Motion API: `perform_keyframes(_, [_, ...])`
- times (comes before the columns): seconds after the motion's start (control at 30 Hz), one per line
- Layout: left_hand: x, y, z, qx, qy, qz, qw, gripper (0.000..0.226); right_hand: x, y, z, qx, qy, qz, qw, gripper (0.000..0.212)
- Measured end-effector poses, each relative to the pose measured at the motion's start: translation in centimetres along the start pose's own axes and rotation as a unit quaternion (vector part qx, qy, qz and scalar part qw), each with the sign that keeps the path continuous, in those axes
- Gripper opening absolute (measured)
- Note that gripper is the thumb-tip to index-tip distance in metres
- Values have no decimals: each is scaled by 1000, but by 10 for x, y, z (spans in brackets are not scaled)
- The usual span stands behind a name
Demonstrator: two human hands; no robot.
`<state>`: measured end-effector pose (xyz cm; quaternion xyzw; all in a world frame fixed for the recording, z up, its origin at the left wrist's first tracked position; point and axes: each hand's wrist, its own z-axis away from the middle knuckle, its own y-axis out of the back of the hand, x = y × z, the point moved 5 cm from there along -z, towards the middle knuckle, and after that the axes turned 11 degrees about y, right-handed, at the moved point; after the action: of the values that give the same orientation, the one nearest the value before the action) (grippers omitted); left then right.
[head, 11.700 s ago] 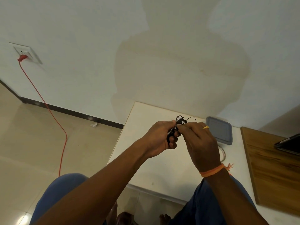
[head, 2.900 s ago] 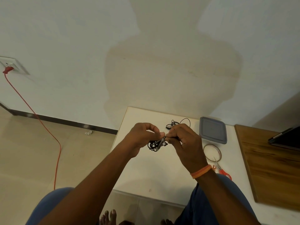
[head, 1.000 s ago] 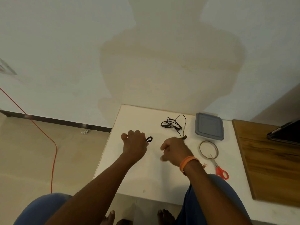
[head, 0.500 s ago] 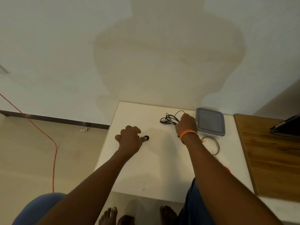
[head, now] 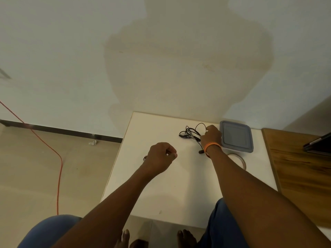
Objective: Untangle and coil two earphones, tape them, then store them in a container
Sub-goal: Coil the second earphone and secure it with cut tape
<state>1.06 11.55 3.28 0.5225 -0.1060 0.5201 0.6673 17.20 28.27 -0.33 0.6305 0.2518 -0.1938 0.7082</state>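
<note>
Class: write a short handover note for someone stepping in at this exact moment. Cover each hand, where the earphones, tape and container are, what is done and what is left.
Left hand: fingers curled above the table; a small coiled earphone peeks out at its left edge, whether gripped or just lying there I cannot tell.
Right hand: reaching onto the tangled earphone beside the container; its grip is hidden.
Tape roll: flat on the table, before the container, whose lid is on.
Done: one earphone looks coiled.
Left: untangle and coil the second, tape both, open the container, store them.

Both hands reach forward: left hand [head: 162, 157] fisted, right hand [head: 211, 136] curled.
</note>
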Motion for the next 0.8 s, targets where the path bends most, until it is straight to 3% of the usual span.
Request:
perform_keyframes(0.17, [-2,3,-4,4,15,9,1000,10,-8,-2,-10,11,83,-31,996,22])
perform_keyframes(0.27, [-5,2,-5,2,18,2,1000,7,-6,-6,-11,-2,79,-43,996,27])
perform_keyframes(0.4, [-9,2,-8,6,18,6,1000,4,-11,-11,-9,-13,106,33,994,8])
perform_keyframes(0.53, [-10,4,-10,10,13,22,1000,7,-14,-19,-5,-64,148,159,974,18])
perform_keyframes(0.7, [-10,4,-10,8,14,25,1000,8,-12,-22,-7,-137,164,130,968,19])
perform_keyframes(0.8, [-9,6,-9,9,16,31,999,9,-13,-25,-6,-176,171,121,962,32])
